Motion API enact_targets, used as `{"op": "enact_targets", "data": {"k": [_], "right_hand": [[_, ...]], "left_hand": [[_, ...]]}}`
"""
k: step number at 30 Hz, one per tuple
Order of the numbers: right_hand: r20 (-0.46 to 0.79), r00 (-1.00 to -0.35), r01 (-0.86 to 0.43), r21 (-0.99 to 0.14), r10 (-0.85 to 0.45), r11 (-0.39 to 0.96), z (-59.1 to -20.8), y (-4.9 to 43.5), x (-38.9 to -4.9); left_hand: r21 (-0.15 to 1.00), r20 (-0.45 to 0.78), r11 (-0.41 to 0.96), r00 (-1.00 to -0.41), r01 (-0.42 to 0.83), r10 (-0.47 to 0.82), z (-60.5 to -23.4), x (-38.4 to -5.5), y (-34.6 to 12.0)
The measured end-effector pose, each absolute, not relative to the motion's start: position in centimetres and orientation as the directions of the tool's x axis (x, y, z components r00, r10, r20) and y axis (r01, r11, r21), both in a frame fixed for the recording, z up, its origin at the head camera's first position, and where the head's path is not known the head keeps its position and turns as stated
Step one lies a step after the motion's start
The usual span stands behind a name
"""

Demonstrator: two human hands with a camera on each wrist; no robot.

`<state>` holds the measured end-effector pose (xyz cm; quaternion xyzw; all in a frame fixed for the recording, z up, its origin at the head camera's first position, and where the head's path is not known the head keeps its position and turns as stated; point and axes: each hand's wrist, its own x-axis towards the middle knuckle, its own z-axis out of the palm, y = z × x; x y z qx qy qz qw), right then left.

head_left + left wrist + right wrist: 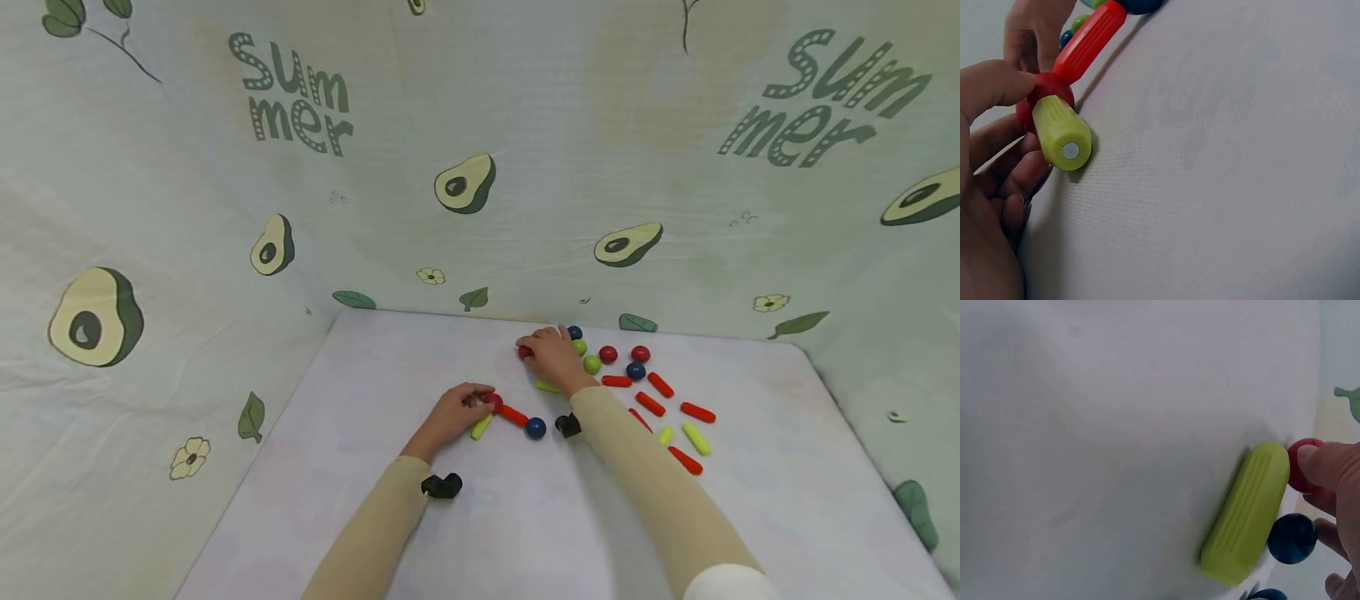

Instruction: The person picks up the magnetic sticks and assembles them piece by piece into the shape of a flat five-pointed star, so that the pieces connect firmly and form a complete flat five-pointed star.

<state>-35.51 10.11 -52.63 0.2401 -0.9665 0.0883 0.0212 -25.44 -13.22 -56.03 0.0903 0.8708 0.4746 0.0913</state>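
Observation:
My left hand (452, 414) pinches a red ball (1054, 86) between thumb and fingers. From this ball extend a red rod (513, 415) and a yellow-green rod (1063, 134), whose free end shows a silvery disc. At the red rod's other end is a blue ball (536, 428). Farther back on the table, my right hand (553, 358) holds another red ball (1297, 472) by thumb and fingers. Beside that hand lie a loose yellow-green rod (1247, 512) and a blue ball (1293, 539). The hand partly covers these pieces in the head view.
Right of my right hand, red balls (608, 354), green balls (592, 364) and a blue ball (636, 371) lie loose. Several red rods (698, 412) and a yellow-green rod (697, 438) are scattered nearer. A printed cloth (525, 250) hangs behind the white table (337, 375).

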Motion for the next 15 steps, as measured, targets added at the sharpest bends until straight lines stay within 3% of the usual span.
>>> {"op": "enact_targets", "data": {"k": [7, 15], "right_hand": [[0.136, -0.866, -0.496, -0.121, -0.481, 0.86, -52.0, 10.3, -34.0], [0.256, -0.851, -0.519, -0.286, -0.458, 0.805, -50.4, 9.3, -28.4]], "left_hand": [[0.834, -0.108, 0.55, -0.962, 0.051, 0.252, -55.6, -25.3, -13.0], [0.826, -0.13, 0.563, -0.962, 0.03, 0.242, -55.6, -25.6, -13.1]]}}
